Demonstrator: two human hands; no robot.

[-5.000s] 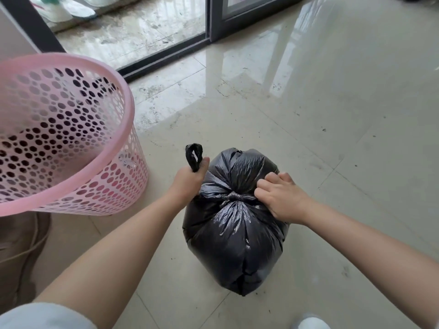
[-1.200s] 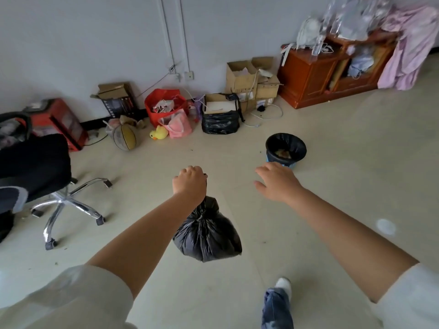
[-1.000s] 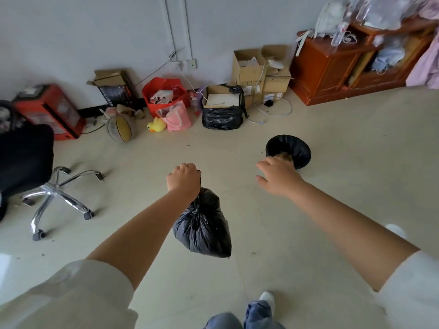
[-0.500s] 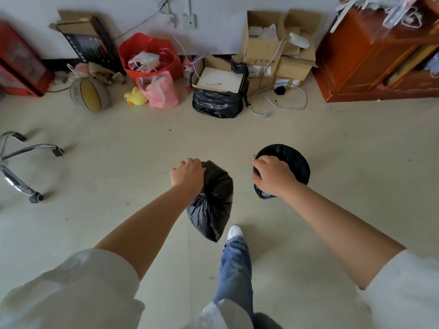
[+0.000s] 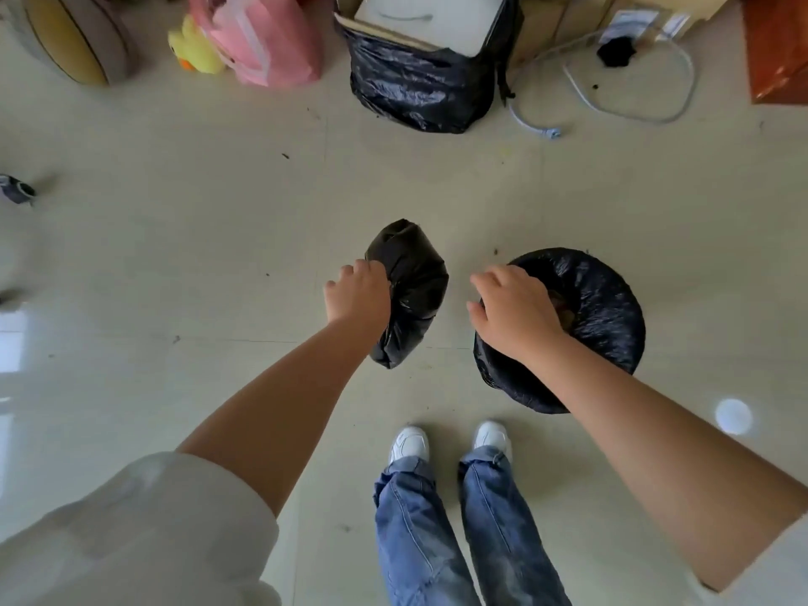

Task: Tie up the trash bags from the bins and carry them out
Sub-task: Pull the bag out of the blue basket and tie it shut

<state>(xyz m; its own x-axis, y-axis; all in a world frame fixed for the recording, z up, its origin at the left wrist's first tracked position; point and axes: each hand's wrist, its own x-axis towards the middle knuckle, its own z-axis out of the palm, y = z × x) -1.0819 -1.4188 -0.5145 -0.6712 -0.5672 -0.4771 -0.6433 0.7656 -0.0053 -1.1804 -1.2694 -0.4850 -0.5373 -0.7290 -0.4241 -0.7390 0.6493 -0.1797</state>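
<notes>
Your left hand [image 5: 357, 295] has its fingers curled tight round the neck of the tied trash bag [image 5: 409, 290], which hangs just left of centre above the floor [image 5: 175, 255]. At three o'clock from it, your right hand [image 5: 516, 312] hovers over the near rim of the lined bin [image 5: 603, 317], fingers loosely bent and holding nothing; whether they touch the liner you cannot tell. One bag looks done and the second bin is in hand. Next you will likely need to gather that black liner's rim, lift it free and knot it, which is awkward with one hand occupied.

The floor is pale glossy tile with scattered crumbs. At twelve o'clock sits a black-bagged box [image 5: 419, 76]; at eleven, a pink plastic bag [image 5: 271, 41] and a yellow duck toy [image 5: 192, 50].
</notes>
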